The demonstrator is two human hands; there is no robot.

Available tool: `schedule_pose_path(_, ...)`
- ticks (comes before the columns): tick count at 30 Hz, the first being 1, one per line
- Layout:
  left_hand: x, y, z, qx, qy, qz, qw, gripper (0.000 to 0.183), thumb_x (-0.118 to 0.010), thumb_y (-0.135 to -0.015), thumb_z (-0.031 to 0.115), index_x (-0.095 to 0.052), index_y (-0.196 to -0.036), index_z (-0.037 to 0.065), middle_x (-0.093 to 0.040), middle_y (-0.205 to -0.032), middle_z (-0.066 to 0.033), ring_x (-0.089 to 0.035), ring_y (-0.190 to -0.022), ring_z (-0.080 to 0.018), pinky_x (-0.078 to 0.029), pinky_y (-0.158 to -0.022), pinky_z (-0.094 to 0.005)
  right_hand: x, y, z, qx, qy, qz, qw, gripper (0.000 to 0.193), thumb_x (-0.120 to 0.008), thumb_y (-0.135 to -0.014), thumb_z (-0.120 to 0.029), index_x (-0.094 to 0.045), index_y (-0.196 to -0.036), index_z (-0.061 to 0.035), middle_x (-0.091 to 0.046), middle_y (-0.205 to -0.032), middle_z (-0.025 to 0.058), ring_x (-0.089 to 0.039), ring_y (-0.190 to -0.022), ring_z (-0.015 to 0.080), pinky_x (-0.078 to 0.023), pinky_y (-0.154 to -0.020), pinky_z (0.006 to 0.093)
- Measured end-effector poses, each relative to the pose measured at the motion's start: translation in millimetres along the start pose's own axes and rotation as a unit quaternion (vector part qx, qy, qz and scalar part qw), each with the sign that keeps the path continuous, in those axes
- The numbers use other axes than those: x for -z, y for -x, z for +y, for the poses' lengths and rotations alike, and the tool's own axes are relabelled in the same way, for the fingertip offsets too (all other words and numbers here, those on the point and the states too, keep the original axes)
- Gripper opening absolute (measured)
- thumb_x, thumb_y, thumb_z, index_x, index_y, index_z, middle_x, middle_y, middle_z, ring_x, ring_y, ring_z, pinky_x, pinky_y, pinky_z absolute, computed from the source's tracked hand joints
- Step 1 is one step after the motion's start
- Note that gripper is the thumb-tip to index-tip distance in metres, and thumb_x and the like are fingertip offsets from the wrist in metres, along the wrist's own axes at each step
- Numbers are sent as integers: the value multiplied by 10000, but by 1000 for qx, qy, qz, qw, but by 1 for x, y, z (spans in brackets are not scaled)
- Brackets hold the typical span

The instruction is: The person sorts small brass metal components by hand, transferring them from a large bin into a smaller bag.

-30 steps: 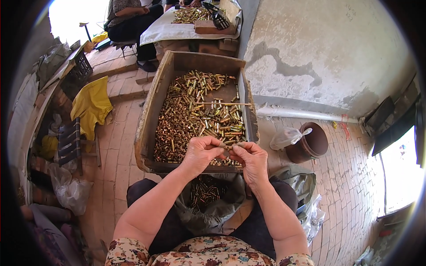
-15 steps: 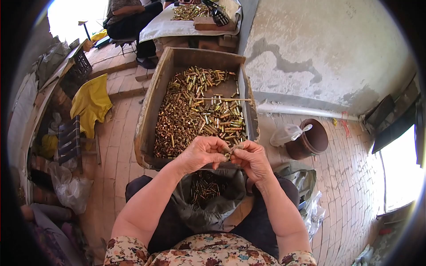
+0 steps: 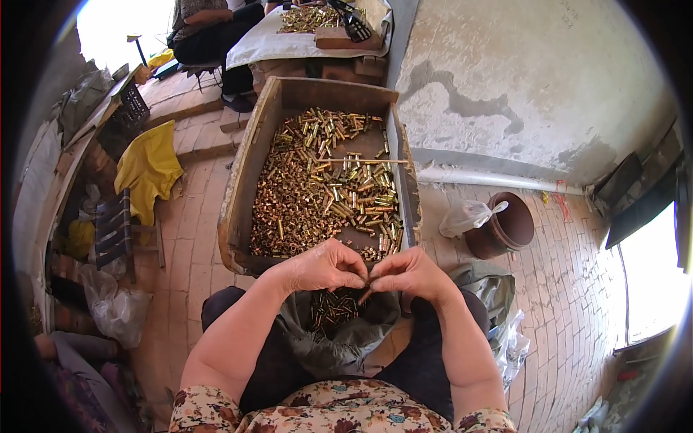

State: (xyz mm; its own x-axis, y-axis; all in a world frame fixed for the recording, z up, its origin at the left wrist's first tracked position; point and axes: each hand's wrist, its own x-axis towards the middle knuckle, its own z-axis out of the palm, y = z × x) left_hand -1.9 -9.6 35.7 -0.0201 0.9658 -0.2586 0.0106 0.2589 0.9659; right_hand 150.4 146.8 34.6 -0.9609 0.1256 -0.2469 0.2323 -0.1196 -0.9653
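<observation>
Nearest the person's lap, an open green-grey sack (image 3: 343, 350) holds a pile of slim metal pieces (image 3: 336, 309). Just above its mouth, the right hand (image 3: 413, 276) pinches a small brownish cylinder (image 3: 365, 296) in its fingers, the piece tilted over the sack. The left hand (image 3: 321, 268) is right beside it, fingers narrow, tips nearly meeting; whether they grip anything cannot be told. Beyond stands a worn wooden box (image 3: 261, 144), with short ring-like pieces (image 3: 281, 220) heaped at left and longer shiny tubes (image 3: 372, 198) at right, under a thin stick (image 3: 354, 161). Right of the box is a brown bucket (image 3: 487, 242). Farther off, a white-covered tabletop (image 3: 263, 45) bears another metal heap (image 3: 307, 20), near a seated person (image 3: 213, 45).
</observation>
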Motion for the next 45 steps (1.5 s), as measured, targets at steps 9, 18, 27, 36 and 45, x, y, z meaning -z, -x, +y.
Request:
schedule_pose_path(9,11,-50,-21,-98,-240,248,933,138,-624,-735,102,-650,-831,6,-614,-665,-117,-576,-578,-198,-446,-564,-318,24,-32,28,170,323,219,905,169,-575,-712,-15,-644,-865,-5,-631,-734,98,-592,-677,196,-463,-635,292)
schedule_pose_path(18,3,-97,-36,-49,-531,187,825,121,-557,-688,41,-635,-781,37,-602,-791,-156,-602,-779,-335,-471,-666,-423,21,-42,31,192,482,258,815,175,-525,-697,-23,-629,-831,-65,-614,-797,122,-584,-769,323,-468,-689,413)
schedule_pose_path(27,-1,-100,-36,-109,-572,169,795,104,-578,-621,4,-583,-725,17,-597,-772,-180,-594,-762,-356,-470,-656,-432,19,-39,26,186,671,195,691,26,-560,-633,-43,-578,-636,-63,-586,-666,95,-556,-688,268,-388,-638,382)
schedule_pose_path(36,3,-94,-40,-134,-543,193,806,116,-573,-609,29,-563,-724,19,-601,-759,-164,-596,-757,-341,-463,-653,-430,16,-52,37,188,688,188,676,38,-558,-620,-36,-577,-596,-58,-585,-637,89,-560,-693,254,-366,-668,364)
schedule_pose_path(45,7,-84,-23,-34,-556,147,818,111,-573,-636,66,-562,-729,7,-607,-774,-182,-600,-785,-337,-455,-683,-440,18,-55,39,175,653,178,715,74,-550,-621,-20,-596,-640,-75,-584,-655,94,-565,-716,259,-362,-664,378)
